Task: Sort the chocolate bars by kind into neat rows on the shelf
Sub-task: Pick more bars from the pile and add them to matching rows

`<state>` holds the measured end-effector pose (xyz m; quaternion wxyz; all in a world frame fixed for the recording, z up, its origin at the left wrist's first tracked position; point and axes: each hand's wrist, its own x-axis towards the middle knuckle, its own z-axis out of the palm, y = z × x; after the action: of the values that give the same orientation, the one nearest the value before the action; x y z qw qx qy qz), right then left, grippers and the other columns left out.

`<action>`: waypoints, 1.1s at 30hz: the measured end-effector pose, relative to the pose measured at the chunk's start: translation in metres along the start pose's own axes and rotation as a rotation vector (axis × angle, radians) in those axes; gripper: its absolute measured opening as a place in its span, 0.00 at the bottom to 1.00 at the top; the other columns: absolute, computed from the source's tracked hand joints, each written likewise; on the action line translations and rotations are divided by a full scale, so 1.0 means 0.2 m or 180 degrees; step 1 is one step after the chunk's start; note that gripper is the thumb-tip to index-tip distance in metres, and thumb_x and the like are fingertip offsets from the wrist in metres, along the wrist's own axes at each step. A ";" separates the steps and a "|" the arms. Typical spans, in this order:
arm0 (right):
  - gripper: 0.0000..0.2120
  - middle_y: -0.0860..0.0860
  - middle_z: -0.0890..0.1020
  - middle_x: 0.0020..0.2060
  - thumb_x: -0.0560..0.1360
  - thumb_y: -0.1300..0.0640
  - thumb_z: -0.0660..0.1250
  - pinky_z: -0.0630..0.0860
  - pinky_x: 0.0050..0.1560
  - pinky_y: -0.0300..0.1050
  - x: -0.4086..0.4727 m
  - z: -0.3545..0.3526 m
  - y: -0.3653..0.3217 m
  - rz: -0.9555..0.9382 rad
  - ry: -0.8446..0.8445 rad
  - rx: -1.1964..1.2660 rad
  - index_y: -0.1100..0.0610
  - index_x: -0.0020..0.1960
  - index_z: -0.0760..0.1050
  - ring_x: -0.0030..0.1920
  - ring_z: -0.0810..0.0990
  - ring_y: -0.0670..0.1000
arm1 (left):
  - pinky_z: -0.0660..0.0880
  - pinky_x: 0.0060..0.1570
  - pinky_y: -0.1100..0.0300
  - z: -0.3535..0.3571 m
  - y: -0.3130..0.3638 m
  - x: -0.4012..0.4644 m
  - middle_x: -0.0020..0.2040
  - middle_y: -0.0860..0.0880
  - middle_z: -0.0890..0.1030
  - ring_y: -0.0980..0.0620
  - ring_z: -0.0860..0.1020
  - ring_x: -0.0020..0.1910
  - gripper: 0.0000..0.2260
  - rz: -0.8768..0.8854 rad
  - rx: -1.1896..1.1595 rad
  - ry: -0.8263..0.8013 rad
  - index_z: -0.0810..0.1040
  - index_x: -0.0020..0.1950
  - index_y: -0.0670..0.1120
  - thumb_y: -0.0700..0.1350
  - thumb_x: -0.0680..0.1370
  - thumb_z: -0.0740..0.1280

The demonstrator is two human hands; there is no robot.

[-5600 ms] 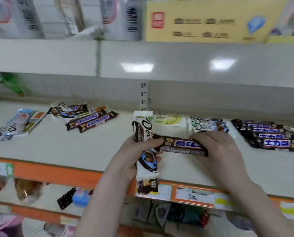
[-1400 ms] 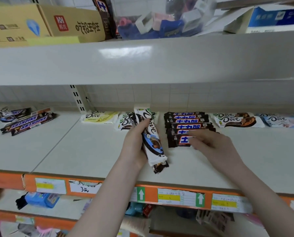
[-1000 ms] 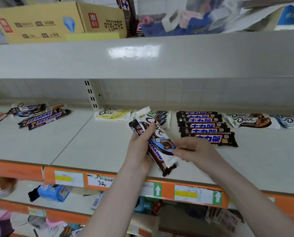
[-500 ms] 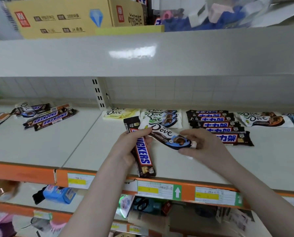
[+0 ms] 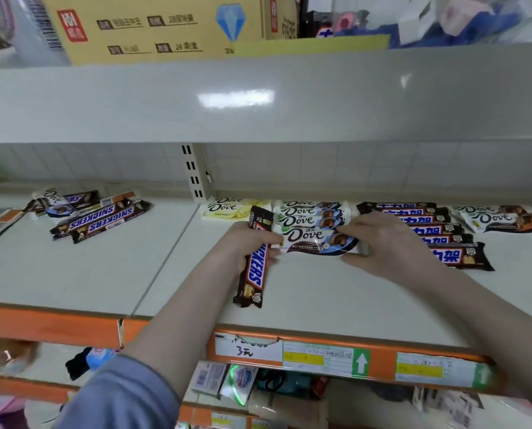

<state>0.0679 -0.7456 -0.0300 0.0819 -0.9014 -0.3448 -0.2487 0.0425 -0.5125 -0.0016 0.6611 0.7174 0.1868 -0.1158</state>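
My left hand [image 5: 243, 246] grips a brown Snickers bar [image 5: 254, 270] that points toward me over the grey shelf [image 5: 320, 298]. My right hand [image 5: 382, 243] pinches the right end of a white-and-blue Dove bar [image 5: 314, 239], which lies flat at the front of a row of matching Dove bars [image 5: 311, 215]. My left fingertips touch its left end. To the right lies a row of dark Chinese-label bars [image 5: 450, 255]. A yellow Dove bar [image 5: 230, 209] lies at the left of the row.
At the far left a loose heap holds Snickers bars [image 5: 100, 219] and a Dove bar [image 5: 54, 201]. More Dove bars [image 5: 506, 219] lie at the far right. An upper shelf [image 5: 258, 97] with a cardboard box [image 5: 165, 26] overhangs. The orange front edge [image 5: 382, 360] carries price labels.
My right hand has taken the Dove bar off my left hand's stack and laid it down in front of the Dove row. The Snickers bar stays in my left hand.
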 end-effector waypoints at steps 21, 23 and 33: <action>0.19 0.57 0.82 0.43 0.65 0.58 0.75 0.76 0.45 0.54 0.05 0.13 0.04 0.0216 -0.0172 -0.0124 0.61 0.55 0.79 0.43 0.79 0.60 | 0.79 0.32 0.57 -0.03 0.01 0.11 0.39 0.42 0.78 0.49 0.77 0.31 0.13 0.0006 0.0057 -0.0088 0.73 0.55 0.38 0.37 0.73 0.71; 0.20 0.58 0.81 0.44 0.66 0.58 0.75 0.75 0.46 0.54 0.05 0.12 0.04 0.0313 -0.0149 -0.0090 0.61 0.55 0.79 0.44 0.78 0.61 | 0.78 0.28 0.60 -0.04 0.01 0.08 0.36 0.44 0.76 0.50 0.76 0.30 0.12 0.0088 -0.0173 -0.0037 0.72 0.56 0.39 0.40 0.75 0.68; 0.13 0.46 0.79 0.40 0.73 0.55 0.66 0.66 0.40 0.28 -0.08 -0.07 -0.23 0.1269 0.0144 0.1239 0.55 0.57 0.78 0.41 0.76 0.39 | 0.74 0.41 0.59 0.07 0.03 -0.16 0.36 0.47 0.75 0.52 0.75 0.35 0.06 0.0394 -0.2577 -0.0152 0.76 0.50 0.45 0.45 0.80 0.60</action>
<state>0.0222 -0.7245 -0.0268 0.3085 -0.9130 -0.2000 -0.1769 0.0184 -0.5306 0.0158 0.8999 0.4063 0.1584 -0.0096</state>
